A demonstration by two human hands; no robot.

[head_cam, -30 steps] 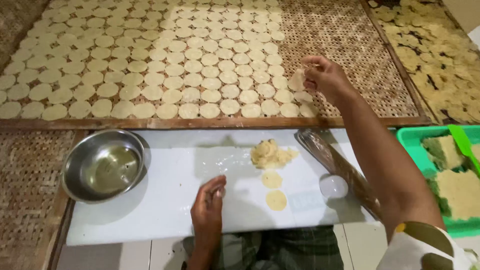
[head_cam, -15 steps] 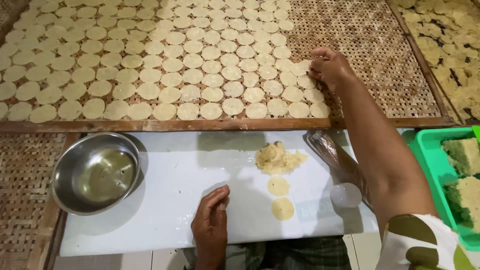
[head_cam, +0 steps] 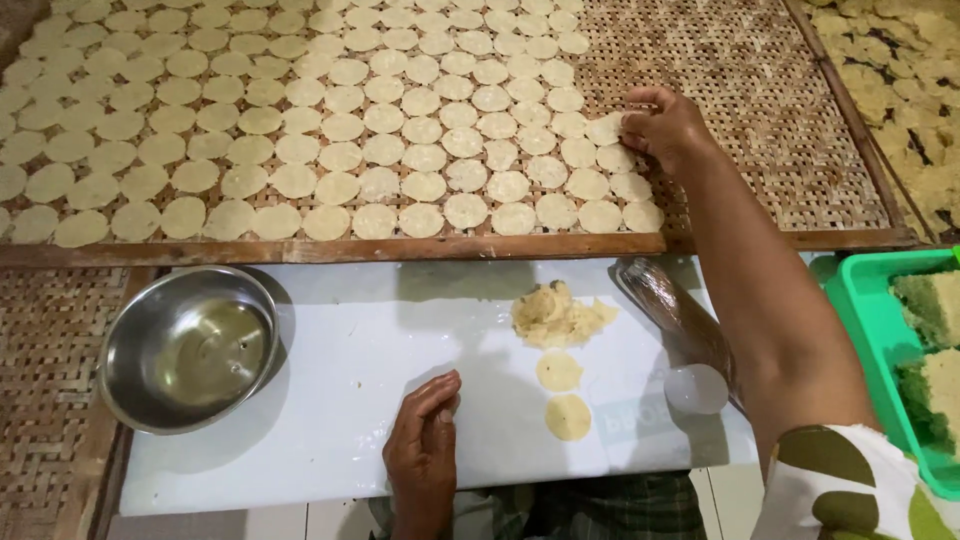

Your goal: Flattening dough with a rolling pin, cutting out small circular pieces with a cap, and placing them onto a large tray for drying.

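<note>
Head view: right hand (head_cam: 672, 125) pinching dough disc (head_cam: 604, 130) at fingertips, over woven tray (head_cam: 770, 90).

1. There is one view only, from a camera worn on the person's head.
2. It looks steeply down and forward, over the white board (head_cam: 330, 400) just under it and on to the woven tray (head_cam: 760, 90) beyond.
3. It sits close: the forearms fill the lower frame, and the person's lap shows at the bottom edge.
4. The left hand (head_cam: 422, 450) lies low and near the centre; the right hand (head_cam: 668, 125), pinching a dough disc (head_cam: 604, 130), lies farther out and to the right.
5. No second view shares the scene.
</note>
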